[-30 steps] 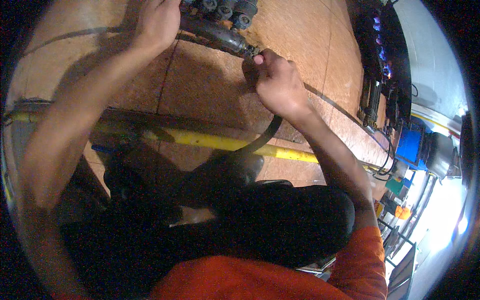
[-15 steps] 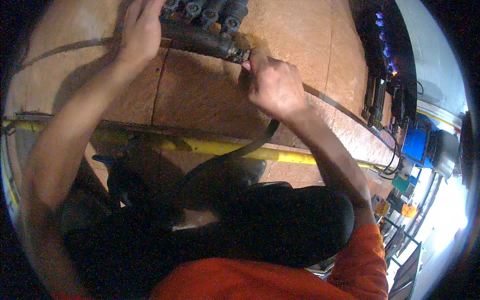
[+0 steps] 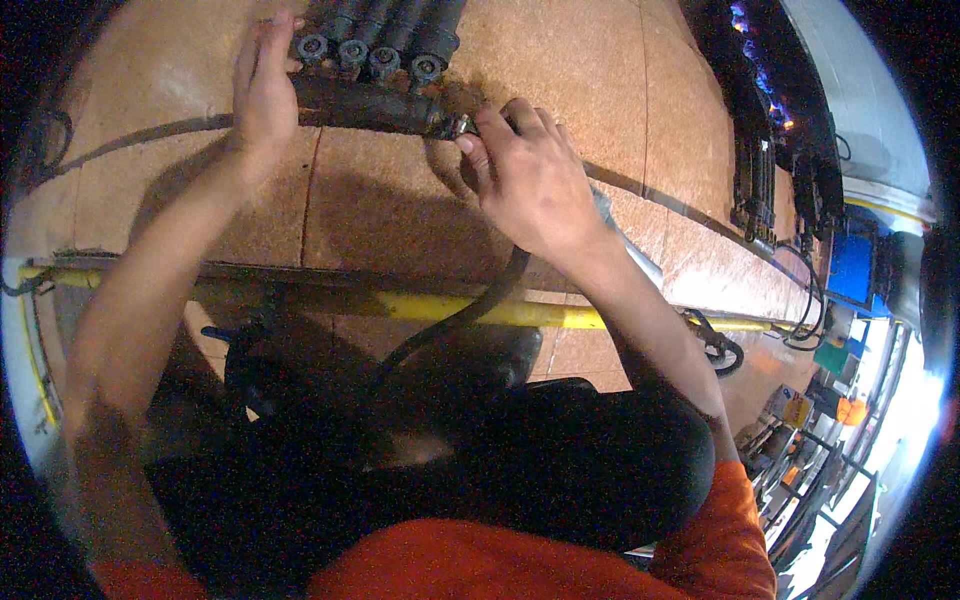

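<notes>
A black cast-metal gas burner (image 3: pixel 400 40) with several round-ended tubes lies on the brown tiled surface at the top. Along its near side runs a thick black manifold pipe (image 3: pixel 370 108). My left hand (image 3: pixel 266 100) lies against the left end of the burner, fingers stretched out. At the pipe's right end my right hand (image 3: pixel 535 180) pinches a joint, with thumb and index finger beside a small silver metal fitting (image 3: pixel 463 125). A black rubber hose (image 3: pixel 505 280) comes out from under that hand and curves down toward my legs. The grip itself is partly hidden by my fingers.
A yellow pipe (image 3: pixel 450 308) runs along the front edge of the tiled ledge. At the right, another burner (image 3: pixel 765 70) burns with blue flames. Beyond it are a blue container (image 3: pixel 855 265) and a cluttered rack (image 3: pixel 800 460). A thin dark strip (image 3: pixel 690 210) crosses the tiles.
The view has shifted slightly. My right hand's fingers have turned and lifted somewhat at the joint, so the silver fitting shows more. The left hand stays against the burner.
</notes>
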{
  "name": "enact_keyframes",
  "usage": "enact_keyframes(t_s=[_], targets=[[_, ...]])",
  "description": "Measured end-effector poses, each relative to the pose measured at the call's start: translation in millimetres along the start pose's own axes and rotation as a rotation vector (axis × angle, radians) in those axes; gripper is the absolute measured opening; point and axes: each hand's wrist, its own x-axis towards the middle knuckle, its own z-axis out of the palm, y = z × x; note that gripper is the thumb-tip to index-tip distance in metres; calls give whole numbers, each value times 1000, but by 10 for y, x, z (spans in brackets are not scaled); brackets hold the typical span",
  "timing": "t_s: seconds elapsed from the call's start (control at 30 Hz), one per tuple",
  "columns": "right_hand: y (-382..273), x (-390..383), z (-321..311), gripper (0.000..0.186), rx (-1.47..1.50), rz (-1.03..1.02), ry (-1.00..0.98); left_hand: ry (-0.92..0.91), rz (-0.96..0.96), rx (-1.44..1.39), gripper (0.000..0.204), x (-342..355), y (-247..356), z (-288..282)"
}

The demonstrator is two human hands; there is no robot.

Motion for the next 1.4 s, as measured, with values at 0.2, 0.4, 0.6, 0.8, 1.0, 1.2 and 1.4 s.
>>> enact_keyframes(t_s=[0.2,0.4,0.6,0.8,1.0,1.2,1.4], targets=[[398,-492,-546,36,168,304,-24,48,52,-44,47,-74,40,5],[698,-1472,-599,33,-94,412,-185,31,16,-51,47,-62,37,64],[871,-1564,-606,24,101,380,-107,31,110,12,44,-88,37,44],[798,-1187,-1008,36,1268,683,34,-25,51,98,46,-70,20,26],[1169,-762,-1127,23,669,458,-327,6,18,84,47,-159,177,95],[1424,-159,-1177,23,268,225,-386,-16,91,167,48,-122,93,91],[1767,626,-1247,22,99,-143,-519,-49,32,175,56,-119,114,101]])
